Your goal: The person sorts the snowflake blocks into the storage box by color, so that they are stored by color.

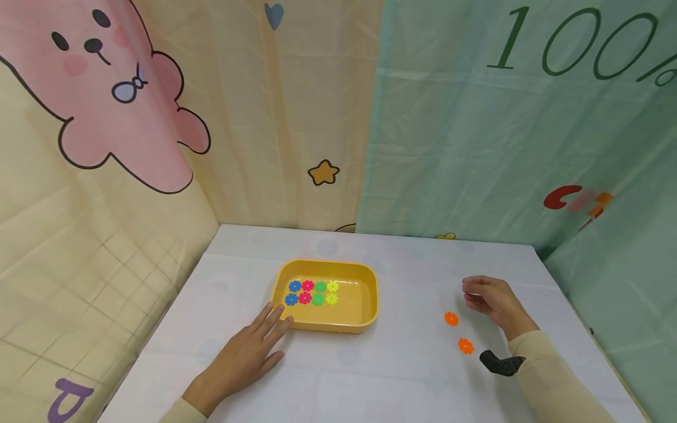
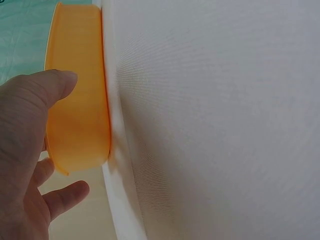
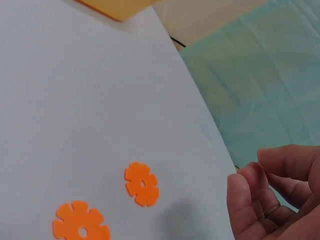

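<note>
A yellow tray (image 1: 358, 299) stands on the white table, holding snowflake discs in two rows: two blue (image 1: 294, 286), two pink (image 1: 304, 298), two green (image 1: 318, 299) and two yellow (image 1: 331, 299). At its near left corner rests my left hand (image 1: 245, 355), fingers spread and fairly straight; in the left wrist view the thumb lies against the tray's side (image 2: 80, 125). To the right, my right hand (image 1: 494, 301) hovers above the table with fingers loosely bent and nothing visible in them. Two orange snowflake discs, one farther (image 1: 451, 319) and one nearer (image 1: 466, 346), lie flat left of it.
Patterned curtains (image 1: 296, 117) hang behind the table and along both sides. A black wrist-worn device (image 1: 499, 364) sits on my right wrist. White tabletop (image 1: 407, 376) stretches between the tray and the orange discs.
</note>
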`<action>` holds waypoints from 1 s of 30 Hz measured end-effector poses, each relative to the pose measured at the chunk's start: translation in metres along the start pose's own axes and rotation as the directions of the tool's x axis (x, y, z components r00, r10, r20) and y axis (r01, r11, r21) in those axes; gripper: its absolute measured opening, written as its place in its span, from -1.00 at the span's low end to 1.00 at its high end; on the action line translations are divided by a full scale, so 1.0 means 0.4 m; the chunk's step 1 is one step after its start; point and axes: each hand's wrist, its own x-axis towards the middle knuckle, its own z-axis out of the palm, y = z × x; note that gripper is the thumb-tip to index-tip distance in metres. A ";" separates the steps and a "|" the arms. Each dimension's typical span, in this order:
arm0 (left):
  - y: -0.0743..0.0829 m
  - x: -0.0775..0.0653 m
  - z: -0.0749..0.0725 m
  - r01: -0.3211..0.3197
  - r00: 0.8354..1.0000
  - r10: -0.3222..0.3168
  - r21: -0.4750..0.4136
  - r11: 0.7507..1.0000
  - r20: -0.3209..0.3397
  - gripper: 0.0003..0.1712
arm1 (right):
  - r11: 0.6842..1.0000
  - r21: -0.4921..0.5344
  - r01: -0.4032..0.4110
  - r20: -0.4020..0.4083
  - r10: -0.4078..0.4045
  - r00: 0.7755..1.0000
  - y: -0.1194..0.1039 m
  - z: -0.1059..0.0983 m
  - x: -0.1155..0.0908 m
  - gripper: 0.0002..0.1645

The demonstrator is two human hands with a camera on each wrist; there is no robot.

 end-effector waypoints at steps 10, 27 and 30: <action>0.000 0.000 0.001 0.012 1.000 -0.011 -0.009 1.000 0.018 -0.16 | 0.967 -0.254 0.023 0.011 -0.021 1.000 0.056 0.007 0.007 -0.53; 0.002 -0.001 0.001 0.010 1.000 -0.010 -0.007 1.000 0.007 -0.17 | 0.785 -0.604 0.137 0.047 -0.137 0.989 0.100 0.056 0.012 -0.58; 0.003 0.000 0.001 0.013 1.000 -0.013 -0.007 1.000 0.012 -0.17 | 0.753 -0.639 0.156 0.051 -0.160 0.986 0.098 0.064 0.006 -0.60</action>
